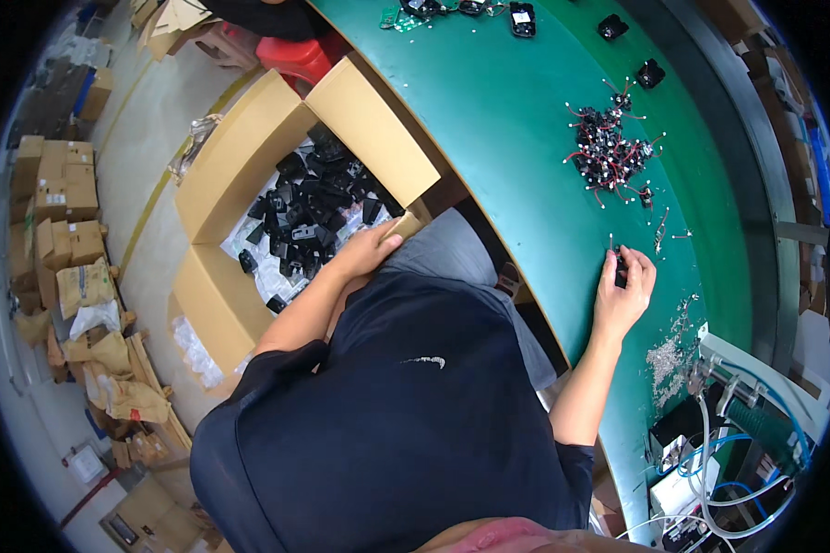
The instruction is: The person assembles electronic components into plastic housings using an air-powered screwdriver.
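Observation:
My left hand (369, 251) grips the near flap (409, 227) of an open cardboard box (240, 152) on my left. Inside the box lie many black plastic housings (300, 217) over clear plastic wrapping. Out on the green table, my right hand (627, 281) is closed round a small black part (621, 269), mostly hidden by the fingers; a short wire end stands up beside it. Beyond that hand sits a pile of small black parts with red and black wires (609, 152). A few loose wired pieces (661, 230) lie between the pile and my hand.
Small metal pieces (666, 361) are heaped on the green table (489, 120) near a machine with hoses (738, 424) at the lower right. Black housings (523, 20) and green circuit boards (406, 20) lie at the far end. A red stool (295, 57) stands behind the box.

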`<move>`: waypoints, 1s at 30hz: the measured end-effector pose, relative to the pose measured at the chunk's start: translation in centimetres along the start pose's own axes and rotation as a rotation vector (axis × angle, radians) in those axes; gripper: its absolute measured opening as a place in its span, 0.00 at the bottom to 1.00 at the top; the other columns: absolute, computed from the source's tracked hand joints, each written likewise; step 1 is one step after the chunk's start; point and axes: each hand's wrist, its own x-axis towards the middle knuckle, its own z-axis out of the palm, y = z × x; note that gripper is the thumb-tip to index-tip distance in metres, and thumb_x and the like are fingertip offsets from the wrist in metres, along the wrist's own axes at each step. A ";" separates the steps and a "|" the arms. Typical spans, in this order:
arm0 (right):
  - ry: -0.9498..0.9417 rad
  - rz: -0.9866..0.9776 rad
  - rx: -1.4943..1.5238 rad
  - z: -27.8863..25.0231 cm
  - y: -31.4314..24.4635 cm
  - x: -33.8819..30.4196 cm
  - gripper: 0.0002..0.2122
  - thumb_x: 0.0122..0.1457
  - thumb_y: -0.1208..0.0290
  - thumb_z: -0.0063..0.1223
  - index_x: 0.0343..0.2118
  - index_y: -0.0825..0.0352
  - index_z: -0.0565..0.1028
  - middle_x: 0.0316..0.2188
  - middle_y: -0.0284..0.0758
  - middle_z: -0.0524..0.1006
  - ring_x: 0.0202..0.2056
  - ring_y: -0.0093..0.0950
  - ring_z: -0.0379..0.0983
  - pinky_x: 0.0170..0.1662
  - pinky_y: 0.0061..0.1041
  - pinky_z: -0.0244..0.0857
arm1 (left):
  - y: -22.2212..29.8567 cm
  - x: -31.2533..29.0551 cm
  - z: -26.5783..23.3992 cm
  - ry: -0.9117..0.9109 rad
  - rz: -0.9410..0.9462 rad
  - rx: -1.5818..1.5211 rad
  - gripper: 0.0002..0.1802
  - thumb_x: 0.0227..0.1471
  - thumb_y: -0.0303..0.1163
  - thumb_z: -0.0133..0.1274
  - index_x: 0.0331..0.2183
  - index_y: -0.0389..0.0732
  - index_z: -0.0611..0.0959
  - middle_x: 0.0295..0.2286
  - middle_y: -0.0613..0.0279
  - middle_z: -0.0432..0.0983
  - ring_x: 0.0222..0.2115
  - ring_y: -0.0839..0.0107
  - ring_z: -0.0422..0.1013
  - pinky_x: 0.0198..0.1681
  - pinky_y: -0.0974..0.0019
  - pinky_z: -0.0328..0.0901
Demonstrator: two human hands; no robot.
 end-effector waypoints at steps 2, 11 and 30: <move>-0.017 0.034 -0.025 -0.3 -0.2 -0.1 0.10 0.57 0.76 0.67 0.42 0.64 0.83 0.42 0.39 0.79 0.41 0.35 0.79 0.41 0.34 0.75 | -1.6 1.6 -2.6 0.012 -0.114 -0.205 0.22 0.66 0.48 0.48 0.46 0.43 0.88 0.39 0.44 0.84 0.42 0.51 0.81 0.47 0.56 0.72; 0.033 0.258 -0.035 -1.6 -2.4 -2.5 0.10 0.58 0.80 0.64 0.43 0.68 0.83 0.40 0.39 0.82 0.37 0.28 0.80 0.39 0.26 0.75 | -5.7 6.6 -0.3 0.038 -0.265 0.379 0.41 0.45 0.40 0.72 0.55 0.37 0.69 0.50 0.41 0.70 0.49 0.39 0.74 0.51 0.46 0.72; 0.109 0.332 0.211 -2.9 -4.0 -3.5 0.05 0.56 0.80 0.66 0.36 0.69 0.83 0.41 0.41 0.85 0.40 0.34 0.83 0.41 0.30 0.78 | 12.3 4.0 -10.2 -0.519 0.078 -1.274 0.42 0.57 0.38 0.58 0.68 0.39 0.60 0.65 0.48 0.60 0.32 0.61 0.76 0.29 0.62 0.69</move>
